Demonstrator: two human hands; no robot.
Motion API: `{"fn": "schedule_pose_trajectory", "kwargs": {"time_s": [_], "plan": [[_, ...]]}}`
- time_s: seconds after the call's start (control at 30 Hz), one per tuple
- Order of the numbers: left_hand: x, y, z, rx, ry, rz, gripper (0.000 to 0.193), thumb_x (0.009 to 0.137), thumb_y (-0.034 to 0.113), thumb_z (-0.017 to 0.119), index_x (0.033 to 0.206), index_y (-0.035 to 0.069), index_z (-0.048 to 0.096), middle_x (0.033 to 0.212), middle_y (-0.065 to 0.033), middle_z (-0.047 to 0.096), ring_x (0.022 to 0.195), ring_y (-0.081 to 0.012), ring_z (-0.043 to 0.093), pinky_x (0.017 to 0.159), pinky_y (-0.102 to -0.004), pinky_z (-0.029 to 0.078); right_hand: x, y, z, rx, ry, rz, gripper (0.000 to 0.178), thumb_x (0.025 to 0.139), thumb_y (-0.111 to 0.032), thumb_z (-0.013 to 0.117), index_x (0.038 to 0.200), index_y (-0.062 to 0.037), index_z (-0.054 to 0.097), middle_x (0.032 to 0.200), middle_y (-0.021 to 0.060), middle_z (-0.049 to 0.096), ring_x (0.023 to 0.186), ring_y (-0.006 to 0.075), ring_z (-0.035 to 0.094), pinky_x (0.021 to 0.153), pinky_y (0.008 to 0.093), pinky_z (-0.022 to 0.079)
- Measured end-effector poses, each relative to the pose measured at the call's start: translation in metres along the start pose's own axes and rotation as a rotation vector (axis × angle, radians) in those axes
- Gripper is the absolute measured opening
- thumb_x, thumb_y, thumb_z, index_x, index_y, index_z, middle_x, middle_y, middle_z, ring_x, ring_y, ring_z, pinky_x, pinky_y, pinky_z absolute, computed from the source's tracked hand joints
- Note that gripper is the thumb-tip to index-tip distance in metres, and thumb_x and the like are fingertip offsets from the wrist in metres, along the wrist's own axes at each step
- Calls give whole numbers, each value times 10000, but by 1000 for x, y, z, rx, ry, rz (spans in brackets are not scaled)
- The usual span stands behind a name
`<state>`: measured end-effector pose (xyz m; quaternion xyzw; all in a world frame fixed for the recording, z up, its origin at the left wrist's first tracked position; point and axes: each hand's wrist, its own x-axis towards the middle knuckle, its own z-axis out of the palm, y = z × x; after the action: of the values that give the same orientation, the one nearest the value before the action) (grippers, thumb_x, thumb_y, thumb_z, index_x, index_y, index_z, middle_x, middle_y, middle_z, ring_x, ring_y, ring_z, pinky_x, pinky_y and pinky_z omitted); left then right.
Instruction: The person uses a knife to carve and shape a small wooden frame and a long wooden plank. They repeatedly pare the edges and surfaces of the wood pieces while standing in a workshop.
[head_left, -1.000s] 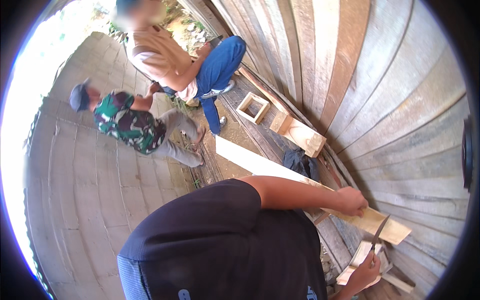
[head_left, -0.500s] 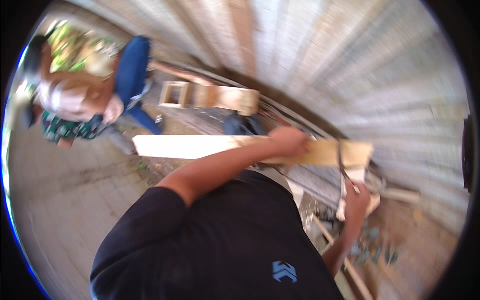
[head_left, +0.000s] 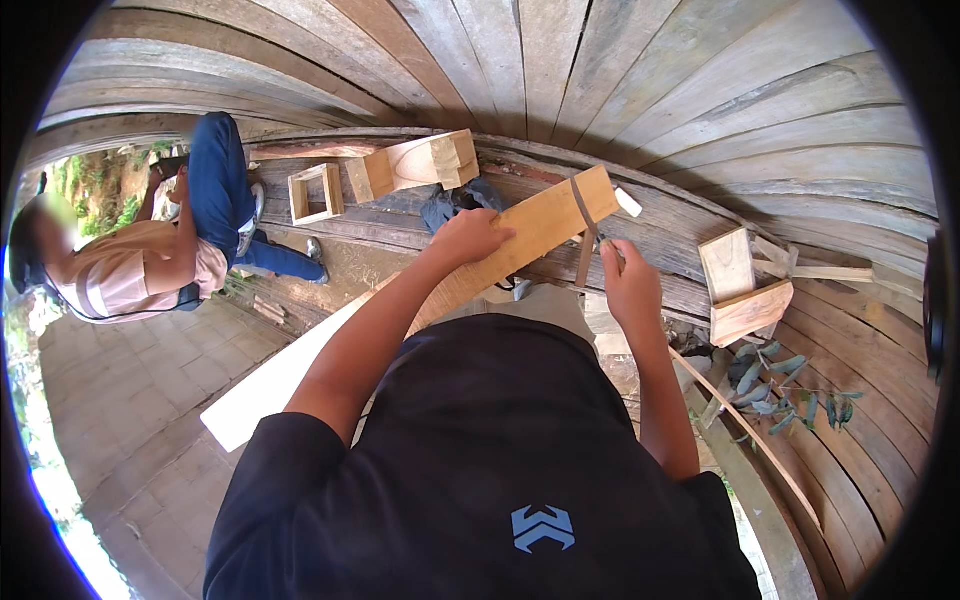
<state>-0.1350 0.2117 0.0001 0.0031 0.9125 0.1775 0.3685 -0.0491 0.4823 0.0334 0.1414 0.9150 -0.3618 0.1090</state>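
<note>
Holding the pale wooden board [head_left: 535,232] slantwise in front of us, we have our left grip [head_left: 470,238] clamped on its upper edge, fingers closed over the wood. Our right grip [head_left: 630,285] is closed around the handle of a dark, slender knife [head_left: 584,207], whose blade lies across the board near its upper right end. That end reaches over the weathered plank worktop [head_left: 670,250]; whether it rests there or hangs free, we cannot tell. The other end slopes toward the lower left.

To work well here, we should hold the board firm and the blade square to its long edges, pressing evenly rather than twisting the wrist. Our left fingers sit well apart from the blade, a gap worth guarding. A supported end would likely wobble less.

Farther left we see a black bag [head_left: 440,207], a wooden box [head_left: 410,165] and an open wooden frame [head_left: 316,194], with a person in jeans [head_left: 222,170] beyond.
</note>
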Motion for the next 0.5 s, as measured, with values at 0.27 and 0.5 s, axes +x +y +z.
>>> {"fn": "schedule_pose_trajectory", "kwargs": {"time_s": [0.27,0.5], "plan": [[-16,-36,9,46,30,-131,601,902,542,611,1274,72,645,1210,-221,672,1157,-405,620,971,-502,487,17,7,55,-103,-157,-192,322,1002,-355,540,1142,-83,640,878,201,710,817,415,683,704,513,526],[-31,-59,14,45,110,-176,478,919,498,627,1137,73,663,1125,-245,685,1088,-437,641,914,-535,495,23,11,90,-58,-164,-302,336,1009,-327,538,1186,-45,585,914,203,709,857,408,680,738,502,530]]}}
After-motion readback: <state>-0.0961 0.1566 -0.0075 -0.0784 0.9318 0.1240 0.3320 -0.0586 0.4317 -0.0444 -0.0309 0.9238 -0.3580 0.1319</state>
